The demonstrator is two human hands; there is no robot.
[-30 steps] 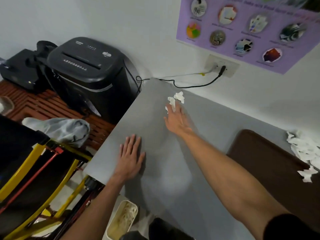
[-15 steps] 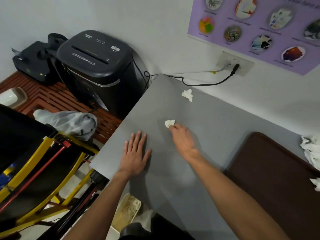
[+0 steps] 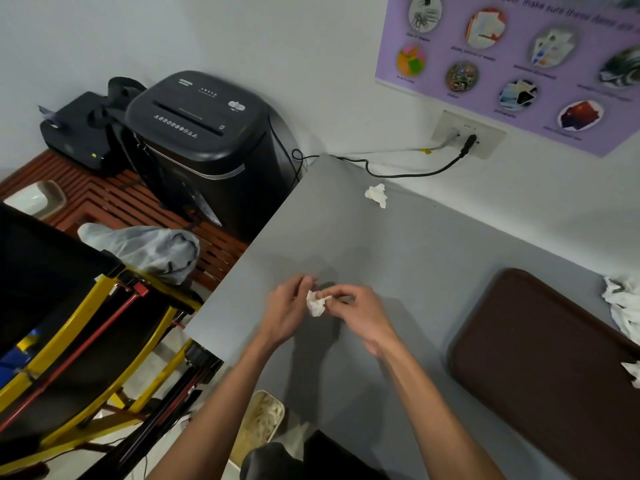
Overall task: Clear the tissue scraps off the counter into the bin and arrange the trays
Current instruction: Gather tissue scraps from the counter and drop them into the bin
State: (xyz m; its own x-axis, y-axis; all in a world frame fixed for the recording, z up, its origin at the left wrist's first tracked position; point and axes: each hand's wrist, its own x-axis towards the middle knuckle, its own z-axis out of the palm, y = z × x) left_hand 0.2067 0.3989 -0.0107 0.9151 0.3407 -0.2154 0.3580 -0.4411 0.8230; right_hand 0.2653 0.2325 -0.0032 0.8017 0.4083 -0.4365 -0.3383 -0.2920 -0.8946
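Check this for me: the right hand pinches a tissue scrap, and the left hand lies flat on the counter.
One part is wrong. The left hand does not lie flat on the counter; it is up off it, fingers curled, right beside the scrap. The right hand does pinch that scrap. The head view shows both.

The surface [image 3: 415,271] is a plain mid-grey. The crumpled scrap [image 3: 316,303] is white, as are the second scrap [image 3: 376,195] and the tissue heap [image 3: 623,306]. The tray [image 3: 554,358] is dark brown. The shredder [image 3: 201,140] is black with small white markings. The poster [image 3: 391,39] is lilac, dotted with multicoloured round pictures. The folding frame [image 3: 86,306] is yellow and red, and the slatted deck [image 3: 104,202] is reddish brown.
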